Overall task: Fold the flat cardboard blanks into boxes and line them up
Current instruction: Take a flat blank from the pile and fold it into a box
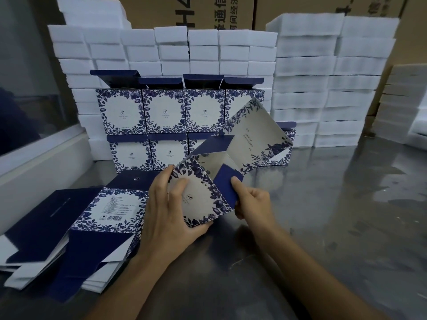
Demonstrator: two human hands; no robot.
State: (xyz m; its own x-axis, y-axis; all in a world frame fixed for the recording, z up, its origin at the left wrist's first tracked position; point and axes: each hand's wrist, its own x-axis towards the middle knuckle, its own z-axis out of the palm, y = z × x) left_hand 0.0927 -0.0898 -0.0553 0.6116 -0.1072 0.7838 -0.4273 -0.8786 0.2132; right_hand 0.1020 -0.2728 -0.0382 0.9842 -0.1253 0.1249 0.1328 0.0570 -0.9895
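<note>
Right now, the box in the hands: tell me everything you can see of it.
The box is printed cardboard, white panels with dark blue floral borders, plain dark blue flaps. It is half formed, held tilted above the metal table, its open end facing the camera, white inside. The left hand grips the front floral panel, thumb under its lower edge. The right hand pinches a blue flap at the open end. Small print on the far panel is unreadable.

Steel desk (pixel 335 204), grey and scuffed, with soft, dull reflections of the light on its top. White foam blocks (pixel 323 84) stacked in tall columns along the desk's far edge, a further stack (pixel 402 105) at its right end. Behind the foam: big brown cartons (pixel 184 12) with black printed lettering. Left of the desk: a white ledge (pixel 41 158) with a glass pane (pixel 27 65) above it.
</note>
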